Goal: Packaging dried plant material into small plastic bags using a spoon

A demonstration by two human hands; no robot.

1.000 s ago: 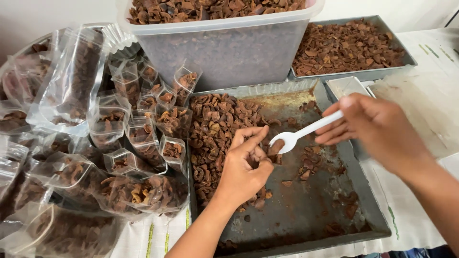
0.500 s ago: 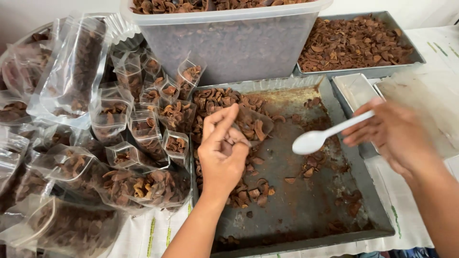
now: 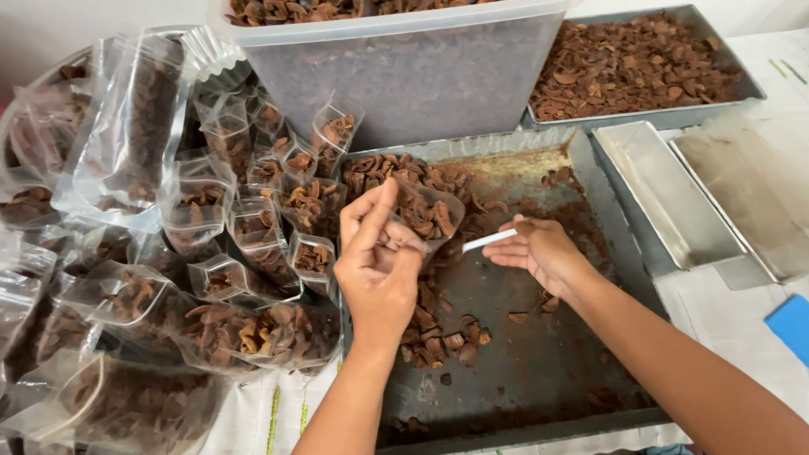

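Two hands work over the metal tray (image 3: pixel 539 371) — my left hand (image 3: pixel 379 261) pinches a small clear bag (image 3: pixel 430 215) by its rim, open and half full of brown, curled dried pieces. My right hand (image 3: pixel 539 248), just beside it, has its fingers (image 3: pixel 506 253) closed on a white plastic spoon (image 3: pixel 489 240) pointing at the bag. Filled bags (image 3: pixel 244 227) crowd beyond my left fingers.

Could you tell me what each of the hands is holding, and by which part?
The left hand pinches a small clear bag of brown dried pieces at its open top. The right hand grips a white plastic spoon by its handle.
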